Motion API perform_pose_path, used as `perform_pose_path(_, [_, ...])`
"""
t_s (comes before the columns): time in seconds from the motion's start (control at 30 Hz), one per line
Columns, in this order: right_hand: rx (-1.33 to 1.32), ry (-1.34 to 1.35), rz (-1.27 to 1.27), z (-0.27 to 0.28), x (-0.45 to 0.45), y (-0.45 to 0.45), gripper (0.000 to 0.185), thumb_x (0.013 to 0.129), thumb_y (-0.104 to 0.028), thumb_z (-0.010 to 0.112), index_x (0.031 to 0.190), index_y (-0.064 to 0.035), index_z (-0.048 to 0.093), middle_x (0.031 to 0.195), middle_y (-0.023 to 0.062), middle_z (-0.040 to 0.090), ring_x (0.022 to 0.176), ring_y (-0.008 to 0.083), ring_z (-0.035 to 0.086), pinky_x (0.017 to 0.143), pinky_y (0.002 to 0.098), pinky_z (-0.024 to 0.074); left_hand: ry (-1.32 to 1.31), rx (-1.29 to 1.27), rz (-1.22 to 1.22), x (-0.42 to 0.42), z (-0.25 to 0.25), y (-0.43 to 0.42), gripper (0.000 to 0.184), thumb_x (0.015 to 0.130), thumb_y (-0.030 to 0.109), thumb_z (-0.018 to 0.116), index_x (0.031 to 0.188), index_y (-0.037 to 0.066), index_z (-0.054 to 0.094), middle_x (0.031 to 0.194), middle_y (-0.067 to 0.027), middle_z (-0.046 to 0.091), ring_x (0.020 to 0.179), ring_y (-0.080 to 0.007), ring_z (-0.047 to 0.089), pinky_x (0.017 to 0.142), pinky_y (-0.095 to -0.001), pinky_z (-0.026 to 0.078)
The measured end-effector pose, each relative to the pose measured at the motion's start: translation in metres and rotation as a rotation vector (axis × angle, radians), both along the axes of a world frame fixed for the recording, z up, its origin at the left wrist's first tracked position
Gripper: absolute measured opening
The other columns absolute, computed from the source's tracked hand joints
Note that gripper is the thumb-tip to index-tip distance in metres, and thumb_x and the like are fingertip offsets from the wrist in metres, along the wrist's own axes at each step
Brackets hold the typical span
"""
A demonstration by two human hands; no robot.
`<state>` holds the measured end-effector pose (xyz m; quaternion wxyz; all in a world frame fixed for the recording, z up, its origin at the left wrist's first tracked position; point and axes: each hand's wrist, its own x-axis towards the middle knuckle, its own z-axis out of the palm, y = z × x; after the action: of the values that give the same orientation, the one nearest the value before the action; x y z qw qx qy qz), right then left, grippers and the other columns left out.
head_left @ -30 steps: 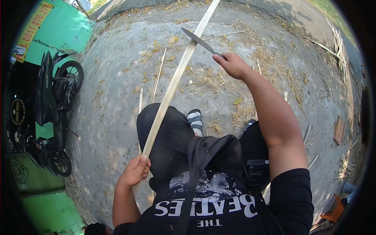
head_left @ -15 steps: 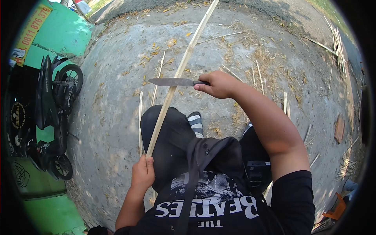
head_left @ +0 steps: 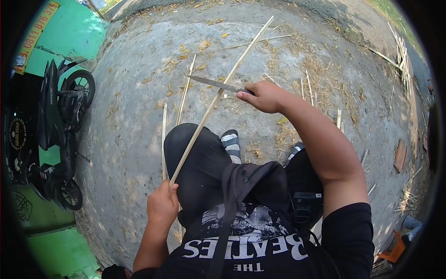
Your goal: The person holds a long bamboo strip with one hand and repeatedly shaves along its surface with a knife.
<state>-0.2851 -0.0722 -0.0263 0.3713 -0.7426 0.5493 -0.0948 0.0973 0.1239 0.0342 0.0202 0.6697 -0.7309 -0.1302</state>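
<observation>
Gripping the pale strip (head_left: 205,117) by one end in the left hand (head_left: 162,203) and the knife (head_left: 211,82) in the right hand (head_left: 265,96), across the strip beyond the left grip. Apparently shaving; calls next for even pressure.

The person wears a black T-shirt (head_left: 288,265) with a short sleeve (head_left: 348,228), its chest, nearer the body than the left grip (head_left: 162,203), bearing white lettering (head_left: 239,248), "THE BEATLES", and a grey-and-white picture (head_left: 253,216). A dark strap (head_left: 221,242) runs to a dark bag (head_left: 258,179) with a zip. Black trousers (head_left: 204,158) show beside that grip, and sandals (head_left: 231,145), banded dark and pale, below the right grip (head_left: 262,96).
</observation>
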Motion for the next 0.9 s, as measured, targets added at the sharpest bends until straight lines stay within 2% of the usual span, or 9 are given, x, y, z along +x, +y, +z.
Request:
perform_pose_path(0.17, [-0.023,0.009,0.171,0.004,0.029,0.016,0.066,0.104,-0.062,0.044,0.111,-0.0024,0.072,0.099,0.0252,0.072,0.100,0.0426,0.069,0.090,0.0512,0.0527,0.041,-0.013,0.020,-0.002,-0.010,0.003,0.028,0.105,0.029,0.057,0.102,0.002,0.062,0.079,-0.0245,0.067,0.074,-0.0487,0.065,0.064,-0.0561,0.050])
perform_pose_path(0.27, [0.041,0.000,-0.082,0.000,-0.004,-0.008,0.067,0.104,-0.062,0.044,0.111,-0.0010,0.072,0.099,0.0250,0.071,0.099,0.0421,0.069,0.089,0.0503,0.0527,-0.007,-0.082,0.010,-0.002,-0.014,0.005,0.027,0.106,0.028,0.056,0.102,0.002,0.061,0.079,-0.0242,0.067,0.074,-0.0488,0.066,0.064,-0.0560,0.050])
perform_pose_path(0.37, [0.026,0.007,-0.046,-0.011,-0.004,-0.002,0.068,0.104,-0.062,0.045,0.110,0.0005,0.072,0.099,0.0250,0.071,0.099,0.0418,0.069,0.088,0.0493,0.0527,-0.046,-0.028,-0.002,-0.004,0.003,0.000,0.027,0.106,0.028,0.055,0.103,0.002,0.061,0.079,-0.0235,0.068,0.074,-0.0486,0.066,0.065,-0.0560,0.051])
perform_pose_path(0.4, [0.061,0.034,0.057,0.003,0.003,0.003,0.069,0.104,-0.062,0.046,0.111,0.0008,0.071,0.101,0.0261,0.071,0.102,0.0423,0.069,0.089,0.0501,0.0526,-0.042,-0.025,0.005,-0.004,0.001,0.001,0.027,0.106,0.028,0.055,0.103,0.002,0.061,0.080,-0.0235,0.068,0.074,-0.0485,0.066,0.065,-0.0559,0.051])
perform_pose_path(0.5, [0.005,-0.023,0.156,0.006,0.031,0.025,0.068,0.103,-0.064,0.046,0.113,-0.0017,0.071,0.101,0.0250,0.071,0.104,0.0436,0.068,0.091,0.0520,0.0525,-0.029,-0.038,0.014,-0.003,-0.009,0.001,0.026,0.106,0.028,0.056,0.104,0.003,0.062,0.080,-0.0233,0.068,0.075,-0.0482,0.066,0.065,-0.0559,0.051])
perform_pose_path(0.67, [0.053,0.013,-0.063,-0.014,-0.013,-0.007,0.068,0.102,-0.064,0.048,0.113,-0.0015,0.072,0.103,0.0242,0.072,0.105,0.0409,0.069,0.090,0.0484,0.0528,-0.052,-0.053,0.002,-0.005,-0.007,0.003,0.024,0.106,0.026,0.054,0.103,0.003,0.061,0.080,-0.0237,0.067,0.075,-0.0485,0.065,0.065,-0.0562,0.050])
perform_pose_path(0.77, [0.085,0.016,-0.045,-0.014,-0.010,-0.005,0.070,0.102,-0.064,0.048,0.115,-0.0003,0.072,0.105,0.0242,0.073,0.106,0.0406,0.069,0.091,0.0477,0.0526,-0.034,-0.035,-0.016,-0.007,0.004,-0.001,0.025,0.106,0.026,0.054,0.102,0.003,0.061,0.080,-0.0240,0.066,0.075,-0.0486,0.065,0.065,-0.0563,0.050])
perform_pose_path(0.8, [0.113,0.006,0.042,-0.001,-0.001,0.001,0.071,0.102,-0.065,0.048,0.118,0.0007,0.071,0.109,0.0247,0.072,0.107,0.0416,0.068,0.092,0.0476,0.0523,-0.047,0.005,0.012,-0.006,0.002,-0.001,0.025,0.106,0.026,0.054,0.101,0.003,0.061,0.079,-0.0243,0.066,0.075,-0.0491,0.064,0.065,-0.0565,0.049])
perform_pose_path(0.9, [0.061,-0.063,0.148,0.001,0.026,0.016,0.072,0.102,-0.066,0.048,0.119,0.0003,0.071,0.106,0.0255,0.072,0.105,0.0424,0.068,0.092,0.0498,0.0522,0.058,0.034,0.030,-0.003,-0.007,0.000,0.026,0.107,0.027,0.054,0.100,0.002,0.060,0.078,-0.0248,0.066,0.075,-0.0500,0.064,0.064,-0.0566,0.049])
